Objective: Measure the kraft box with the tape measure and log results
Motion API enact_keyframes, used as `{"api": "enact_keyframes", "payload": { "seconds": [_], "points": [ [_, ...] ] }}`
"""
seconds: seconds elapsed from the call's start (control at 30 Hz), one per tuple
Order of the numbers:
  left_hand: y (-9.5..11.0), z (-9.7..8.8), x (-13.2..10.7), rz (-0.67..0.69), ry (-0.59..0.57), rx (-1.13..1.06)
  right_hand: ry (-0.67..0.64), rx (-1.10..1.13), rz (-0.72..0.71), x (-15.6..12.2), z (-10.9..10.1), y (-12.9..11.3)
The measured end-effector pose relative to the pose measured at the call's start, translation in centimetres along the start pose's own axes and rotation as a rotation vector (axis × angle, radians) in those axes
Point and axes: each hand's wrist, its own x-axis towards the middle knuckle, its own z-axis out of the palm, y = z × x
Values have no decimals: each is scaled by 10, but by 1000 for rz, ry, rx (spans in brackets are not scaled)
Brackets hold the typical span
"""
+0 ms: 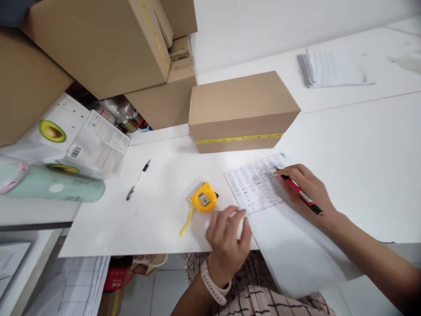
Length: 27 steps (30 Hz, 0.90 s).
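My right hand is closed around a red and black pen, its tip at the upper right part of a printed sheet. The sheet carries rows of small text, too small to read, and its lower blank part hangs over the table's front edge. My left hand, with a pale watch band on the wrist, is loosely curled beside the sheet's left edge, thumb apart and nothing in it. Just beyond those fingers lies a yellow tape measure with a short length of tape out.
A cardboard box with yellow tape stands behind the sheet. A black-capped pen lies to the left, near a mint-green bottle and an avocado-printed carton. Large boxes are stacked at back left; papers lie at back right.
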Motion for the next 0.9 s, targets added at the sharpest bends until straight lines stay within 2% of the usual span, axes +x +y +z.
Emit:
{"api": "enact_keyframes", "payload": {
  "seconds": [0.07, 0.1, 0.23, 0.3, 0.37, 0.43, 0.53, 0.6, 0.63, 0.7, 0.77, 0.83, 0.9],
  "points": [
    [-16, -14, 3, -38, 73, 154, -63, -135, -101, -10, -12, 16],
    [-26, -19, 6, -62, 61, 223, -74, -202, -118, -14, -15, 25],
    [-60, -26, 13, -179, -186, 278, -51, -321, -62, -29, -16, 41],
    [-64, -27, 14, -247, -252, 226, -20, -273, -45, -34, -17, 34],
    [-52, -30, 13, -311, -255, 118, 14, -151, -7, -40, -19, 18],
    [-28, -36, 9, -362, -320, -88, -34, 100, 79, -48, -24, -6],
    [14, -44, 3, -425, -567, -460, -296, 595, 238, -61, -31, -39],
    [36, -46, 0, -467, -694, -591, -421, 802, 339, -69, -37, -54],
    [43, -46, -2, -486, -727, -614, -442, 857, 386, -73, -40, -58],
    [49, -45, -5, -513, -758, -642, -453, 907, 440, -78, -46, -62],
    [46, -45, -5, -516, -769, -713, -481, 944, 421, -78, -52, -60],
    [35, -48, 3, -506, -758, -800, -484, 970, 392, -71, -61, -52],
    [16, -56, 23, -501, -670, -847, -360, 974, 415, -54, -75, -35]
  ]
}}
